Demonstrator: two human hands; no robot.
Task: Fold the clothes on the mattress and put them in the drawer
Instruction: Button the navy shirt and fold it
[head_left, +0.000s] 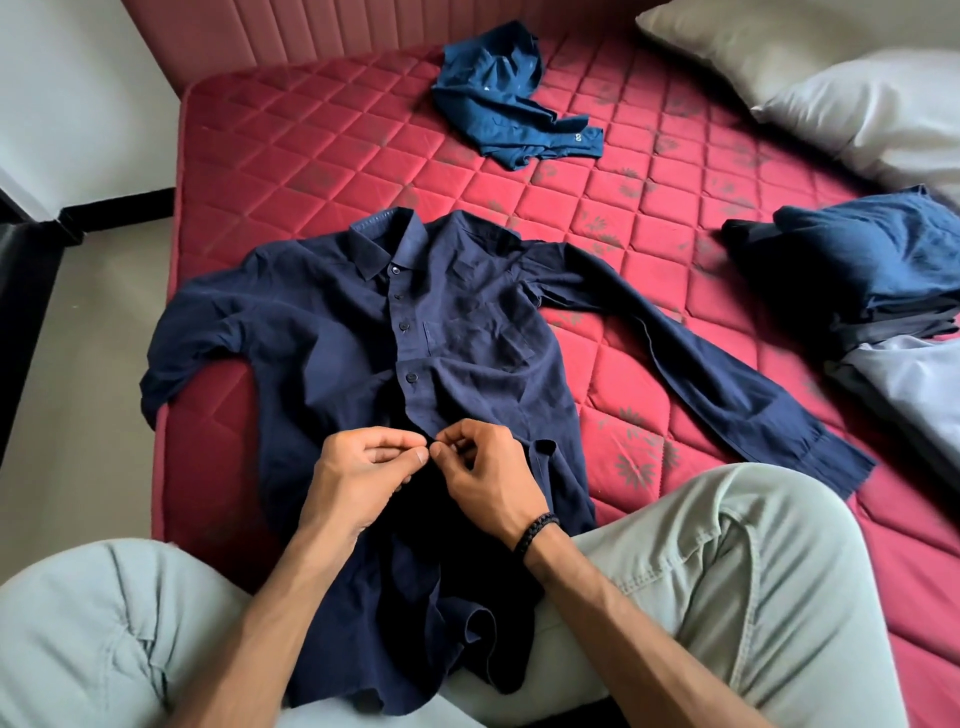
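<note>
Both hands, left hand and right hand, pinch navy shirt placket, apparently buttoning; red quilted mattress.

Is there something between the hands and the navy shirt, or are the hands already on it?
Nothing visible stands between them. The left hand and the right hand both pinch the navy shirt at its button strip, on the mattress. No drawer is in view, so that path cannot be judged.
</note>
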